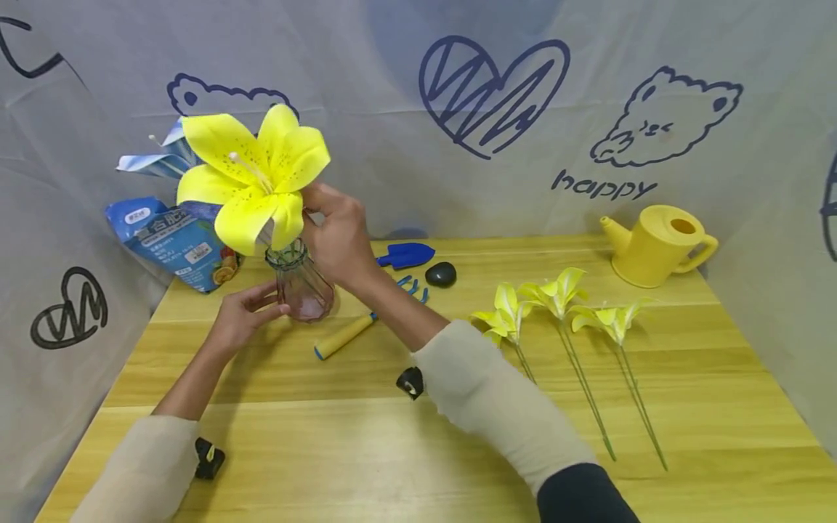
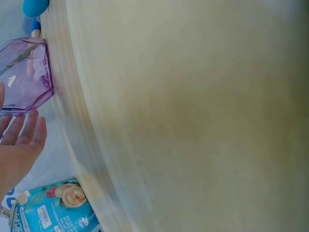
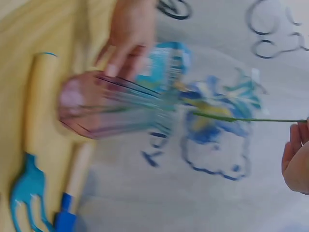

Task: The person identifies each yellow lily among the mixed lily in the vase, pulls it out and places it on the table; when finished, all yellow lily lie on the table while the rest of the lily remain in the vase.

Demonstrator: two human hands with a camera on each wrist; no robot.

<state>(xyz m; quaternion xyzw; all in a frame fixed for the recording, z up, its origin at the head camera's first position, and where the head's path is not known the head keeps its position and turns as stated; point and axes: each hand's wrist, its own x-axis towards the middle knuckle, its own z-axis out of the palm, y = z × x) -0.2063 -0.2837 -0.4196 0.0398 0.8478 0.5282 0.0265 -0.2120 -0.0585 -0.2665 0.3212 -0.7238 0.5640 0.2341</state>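
Note:
A clear glass vase (image 1: 304,294) with a pinkish base stands at the left of the table. My left hand (image 1: 238,316) holds it low down, thumb and fingers on its side; in the left wrist view the fingers (image 2: 29,130) lie along the faceted glass. Above the vase, my right hand (image 1: 343,236) pinches the green stem (image 3: 224,117) of a large yellow lily (image 1: 245,221). That stem reaches down through the vase's mouth in the right wrist view. Blue flowers (image 1: 157,163) show behind the lily, partly hidden by it.
A blue fertilizer bag (image 1: 176,243) leans behind the vase. Nearby lie a hand rake (image 1: 346,335), a blue trowel (image 1: 408,255) and a black stone (image 1: 441,274). Three yellow lilies (image 1: 556,298) lie to the right, before a yellow watering can (image 1: 647,250).

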